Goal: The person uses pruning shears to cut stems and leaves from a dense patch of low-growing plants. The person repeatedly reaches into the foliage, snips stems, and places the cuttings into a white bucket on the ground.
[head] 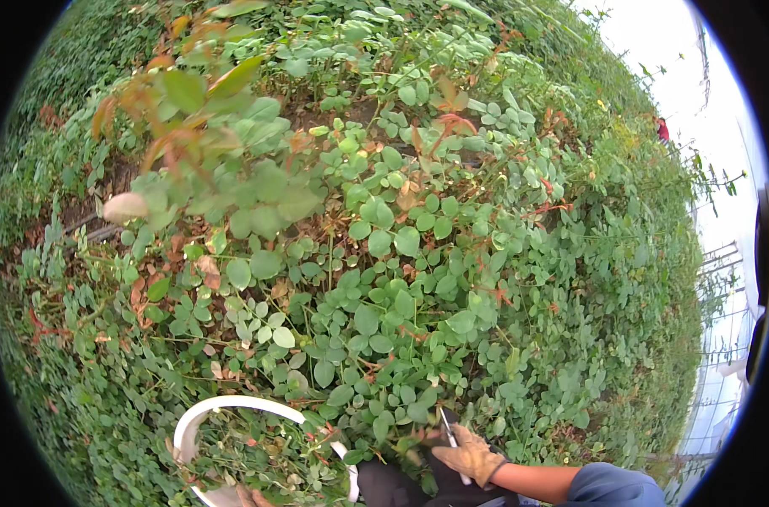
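My right hand (473, 453), in a tan work glove, is at the lower right with its fingers closed around a slim, pale metal hand tool (451, 434). The tool's narrow tip points up into the rose leaves; its exact kind cannot be told. A white bucket (232, 402) stands at the lower left, filled with cut leafy stems (264, 450), some with reddish shoots. Brown gloved fingers of my left hand (251, 497) show at the bottom edge, over the bucket. Most of that hand is cut off, so its grip is hidden.
Dense rose bushes (384, 304) surround me, with dry brown leaves and bare soil (334, 117) between stems. A blurred reddish-green shoot (188, 127) rises close to the camera. My dark-clothed legs (391, 485) are beside the bucket. Pale greenhouse sheeting (720, 361) lines the right.
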Motion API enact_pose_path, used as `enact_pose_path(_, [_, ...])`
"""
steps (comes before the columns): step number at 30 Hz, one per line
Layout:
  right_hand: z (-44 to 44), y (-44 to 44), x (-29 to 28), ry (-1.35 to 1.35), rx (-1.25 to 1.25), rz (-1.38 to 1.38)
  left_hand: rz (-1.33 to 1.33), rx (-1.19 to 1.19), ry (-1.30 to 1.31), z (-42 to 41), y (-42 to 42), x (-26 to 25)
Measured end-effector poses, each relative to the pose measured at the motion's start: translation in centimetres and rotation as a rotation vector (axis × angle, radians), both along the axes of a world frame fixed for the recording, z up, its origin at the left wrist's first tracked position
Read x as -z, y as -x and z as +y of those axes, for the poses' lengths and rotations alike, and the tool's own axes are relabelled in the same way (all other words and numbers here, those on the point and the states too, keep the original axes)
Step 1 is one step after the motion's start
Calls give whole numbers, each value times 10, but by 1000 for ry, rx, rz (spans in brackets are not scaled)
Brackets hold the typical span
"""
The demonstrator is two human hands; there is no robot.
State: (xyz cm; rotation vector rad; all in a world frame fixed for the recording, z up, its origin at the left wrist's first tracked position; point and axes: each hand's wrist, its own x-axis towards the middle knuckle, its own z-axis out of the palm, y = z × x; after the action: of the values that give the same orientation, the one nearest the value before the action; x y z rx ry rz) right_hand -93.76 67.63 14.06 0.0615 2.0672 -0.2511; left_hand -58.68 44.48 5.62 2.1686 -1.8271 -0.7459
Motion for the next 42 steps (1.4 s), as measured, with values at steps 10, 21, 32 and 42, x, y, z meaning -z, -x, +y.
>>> enact_pose_path(10, [71,67,2,141,-411,-300,567,69,-261,56,253,-55])
enact_pose_path(21, [-88,146,150,903,31,-251,608,-70,-703,185,302,0])
enact_pose_path(32, [-21,163,350,578,-523,-120,595,-352,-718,195,244,18])
enact_pose_path(42, [2,90,108,704,73,43,907,-104,-752,144,269,-6])
